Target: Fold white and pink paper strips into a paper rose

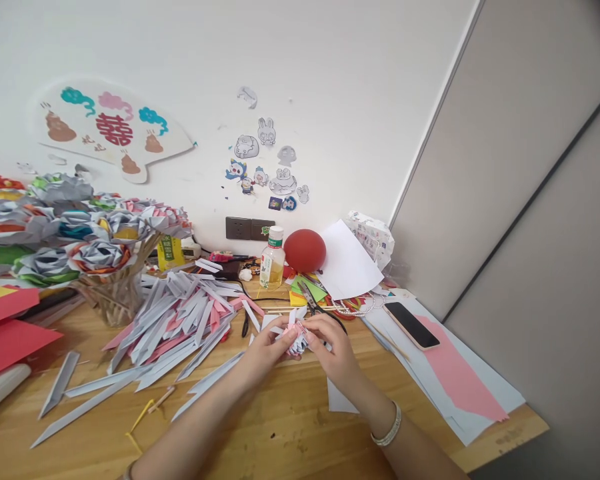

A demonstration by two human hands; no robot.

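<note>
A small pink and white folded-paper flower [296,339] is held between my two hands above the wooden table [280,427]. My left hand [266,347] grips it from the left, the thumb across its front. On the other side my right hand [333,347] pinches its upper right edge, fingertips close together. Just behind the hands lie black-handled scissors [311,297], partly hidden by the right hand. To the left spreads a heap of folded white and pink paper strips [185,320].
Finished paper flowers [103,257] stand in a container at the left. A drink bottle [273,260], red balloon [305,251] and white sheet [350,260] are at the back. A phone [411,325] rests on paper at the right, near a grey panel [530,280].
</note>
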